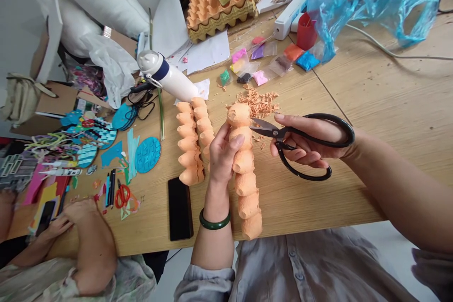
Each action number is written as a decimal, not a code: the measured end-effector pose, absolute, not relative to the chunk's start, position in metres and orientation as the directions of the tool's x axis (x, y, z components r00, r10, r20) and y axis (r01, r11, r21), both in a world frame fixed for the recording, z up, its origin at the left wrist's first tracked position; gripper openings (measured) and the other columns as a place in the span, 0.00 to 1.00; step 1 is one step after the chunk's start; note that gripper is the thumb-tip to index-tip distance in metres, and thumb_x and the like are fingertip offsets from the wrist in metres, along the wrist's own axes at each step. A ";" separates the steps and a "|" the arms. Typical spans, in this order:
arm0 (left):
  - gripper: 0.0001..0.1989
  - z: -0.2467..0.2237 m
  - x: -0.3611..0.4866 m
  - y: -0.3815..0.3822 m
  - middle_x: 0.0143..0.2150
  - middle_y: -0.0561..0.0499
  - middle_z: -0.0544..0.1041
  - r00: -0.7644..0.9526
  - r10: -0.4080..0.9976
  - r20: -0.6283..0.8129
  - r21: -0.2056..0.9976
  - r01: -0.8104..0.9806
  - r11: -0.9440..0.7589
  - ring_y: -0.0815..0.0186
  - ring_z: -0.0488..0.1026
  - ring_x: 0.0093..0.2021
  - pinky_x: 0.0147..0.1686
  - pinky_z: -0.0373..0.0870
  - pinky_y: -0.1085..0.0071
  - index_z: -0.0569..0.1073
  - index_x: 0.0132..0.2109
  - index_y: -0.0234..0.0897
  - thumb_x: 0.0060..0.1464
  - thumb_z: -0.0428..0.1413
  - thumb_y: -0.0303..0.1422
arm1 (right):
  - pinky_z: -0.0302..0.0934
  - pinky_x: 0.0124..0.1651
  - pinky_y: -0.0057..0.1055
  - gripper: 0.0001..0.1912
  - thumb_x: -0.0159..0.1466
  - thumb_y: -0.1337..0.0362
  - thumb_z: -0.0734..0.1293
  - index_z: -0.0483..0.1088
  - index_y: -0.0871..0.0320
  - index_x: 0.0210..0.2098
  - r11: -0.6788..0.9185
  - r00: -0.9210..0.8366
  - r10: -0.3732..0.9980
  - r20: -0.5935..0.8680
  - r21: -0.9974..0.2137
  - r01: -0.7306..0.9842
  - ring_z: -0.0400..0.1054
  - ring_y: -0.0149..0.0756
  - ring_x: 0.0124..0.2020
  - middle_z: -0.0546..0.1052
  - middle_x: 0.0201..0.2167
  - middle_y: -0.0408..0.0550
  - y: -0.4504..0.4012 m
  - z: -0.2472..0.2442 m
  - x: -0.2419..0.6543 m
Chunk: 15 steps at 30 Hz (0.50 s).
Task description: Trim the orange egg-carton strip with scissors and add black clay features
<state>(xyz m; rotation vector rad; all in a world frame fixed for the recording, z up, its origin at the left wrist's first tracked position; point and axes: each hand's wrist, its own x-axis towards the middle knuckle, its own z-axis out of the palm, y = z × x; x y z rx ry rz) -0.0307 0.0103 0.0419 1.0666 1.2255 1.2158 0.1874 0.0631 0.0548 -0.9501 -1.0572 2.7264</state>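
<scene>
Head view: the left hand [222, 153] grips, fingers closed, an orange egg-carton strip [247, 186] held lengthwise over the wooden bench [318, 198], near centre. The right hand [307, 141] grips black-handled scissors [332, 117], blades parted at the strip's far end. Another orange strip [189, 144] lies just left; orange shavings [256, 103] lie beyond

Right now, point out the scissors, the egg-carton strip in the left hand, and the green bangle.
Scissors [265, 128], head view, on the blade.
Egg-carton strip [248, 202], head view, on a cup below the left hand.
Green bangle [214, 227], head view, on the band's near edge.
</scene>
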 end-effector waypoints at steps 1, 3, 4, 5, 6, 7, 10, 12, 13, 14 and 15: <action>0.22 0.042 -0.031 0.010 0.61 0.54 0.79 -0.033 0.996 -0.086 0.994 -0.073 0.083 0.44 0.62 0.73 0.70 0.61 0.45 0.78 0.54 0.53 0.54 0.66 0.51 | 0.49 0.11 0.24 0.36 0.70 0.34 0.54 0.74 0.60 0.34 -0.751 -0.802 0.282 -0.527 -0.641 0.157 0.47 0.26 0.13 0.58 0.16 0.38 0.062 0.055 0.187; 0.22 0.042 -0.030 0.009 0.62 0.54 0.78 -0.024 0.996 -0.092 0.994 -0.064 0.090 0.46 0.64 0.72 0.71 0.61 0.47 0.78 0.55 0.54 0.55 0.66 0.50 | 0.50 0.12 0.24 0.35 0.69 0.34 0.55 0.73 0.59 0.34 -0.720 -0.787 0.312 -0.533 -0.673 0.171 0.49 0.26 0.13 0.58 0.16 0.38 0.060 0.057 0.187; 0.22 0.041 -0.030 0.008 0.62 0.53 0.78 -0.032 0.995 -0.094 0.994 -0.062 0.092 0.45 0.65 0.71 0.70 0.61 0.47 0.79 0.54 0.55 0.54 0.67 0.50 | 0.51 0.12 0.25 0.34 0.69 0.34 0.56 0.72 0.59 0.34 -0.702 -0.782 0.325 -0.532 -0.690 0.178 0.49 0.26 0.13 0.59 0.16 0.38 0.060 0.058 0.187; 0.22 0.041 -0.030 0.008 0.62 0.52 0.78 -0.039 0.995 -0.096 0.994 -0.056 0.094 0.44 0.64 0.71 0.70 0.62 0.47 0.79 0.53 0.55 0.53 0.67 0.51 | 0.52 0.13 0.25 0.33 0.69 0.35 0.57 0.72 0.59 0.34 -0.685 -0.778 0.338 -0.530 -0.705 0.183 0.50 0.26 0.13 0.59 0.16 0.38 0.059 0.059 0.188; 0.22 0.041 -0.030 0.007 0.62 0.52 0.78 -0.044 0.994 -0.096 0.994 -0.048 0.094 0.44 0.63 0.72 0.70 0.62 0.46 0.79 0.53 0.55 0.52 0.67 0.51 | 0.53 0.13 0.25 0.33 0.69 0.35 0.57 0.72 0.59 0.34 -0.673 -0.776 0.348 -0.526 -0.716 0.184 0.50 0.26 0.13 0.59 0.16 0.38 0.059 0.060 0.188; 0.22 0.041 -0.030 0.007 0.62 0.52 0.78 -0.047 0.994 -0.094 0.995 -0.041 0.092 0.44 0.62 0.73 0.70 0.62 0.46 0.79 0.53 0.55 0.52 0.67 0.51 | 0.53 0.13 0.25 0.33 0.69 0.35 0.58 0.72 0.59 0.33 -0.666 -0.775 0.353 -0.524 -0.723 0.185 0.50 0.26 0.13 0.60 0.16 0.38 0.059 0.060 0.189; 0.21 0.042 -0.029 0.007 0.62 0.54 0.78 -0.034 0.996 -0.079 0.997 -0.026 0.078 0.45 0.59 0.74 0.72 0.60 0.46 0.78 0.54 0.53 0.55 0.65 0.51 | 0.52 0.13 0.24 0.32 0.69 0.35 0.59 0.72 0.59 0.33 -0.659 -0.769 0.358 -0.530 -0.727 0.194 0.51 0.26 0.13 0.60 0.16 0.39 0.059 0.061 0.191; 0.21 0.043 -0.028 0.007 0.61 0.55 0.78 -0.042 0.996 -0.074 0.997 -0.041 0.072 0.45 0.58 0.74 0.71 0.60 0.47 0.78 0.54 0.52 0.56 0.65 0.50 | 0.51 0.12 0.24 0.32 0.68 0.35 0.59 0.72 0.59 0.33 -0.658 -0.766 0.353 -0.538 -0.725 0.206 0.52 0.26 0.13 0.60 0.16 0.39 0.059 0.061 0.191; 0.22 0.043 -0.028 0.007 0.61 0.55 0.79 -0.049 0.996 -0.080 0.996 -0.053 0.077 0.45 0.58 0.75 0.71 0.61 0.48 0.78 0.54 0.52 0.55 0.66 0.50 | 0.51 0.12 0.24 0.33 0.68 0.34 0.59 0.72 0.59 0.33 -0.662 -0.765 0.348 -0.542 -0.720 0.208 0.52 0.26 0.13 0.60 0.16 0.39 0.059 0.060 0.191; 0.22 0.043 -0.028 0.006 0.61 0.56 0.79 -0.056 0.994 -0.090 0.994 -0.067 0.086 0.45 0.57 0.75 0.71 0.61 0.48 0.78 0.54 0.52 0.54 0.66 0.50 | 0.51 0.12 0.25 0.33 0.68 0.34 0.59 0.72 0.59 0.32 -0.672 -0.766 0.340 -0.545 -0.711 0.208 0.52 0.26 0.13 0.60 0.16 0.39 0.060 0.060 0.191; 0.23 0.043 -0.028 0.006 0.61 0.56 0.78 -0.061 0.993 -0.101 0.992 -0.078 0.096 0.45 0.57 0.75 0.71 0.61 0.49 0.78 0.54 0.52 0.54 0.67 0.50 | 0.51 0.12 0.25 0.34 0.67 0.33 0.59 0.73 0.59 0.32 -0.686 -0.768 0.331 -0.549 -0.699 0.204 0.51 0.26 0.13 0.60 0.16 0.39 0.060 0.059 0.190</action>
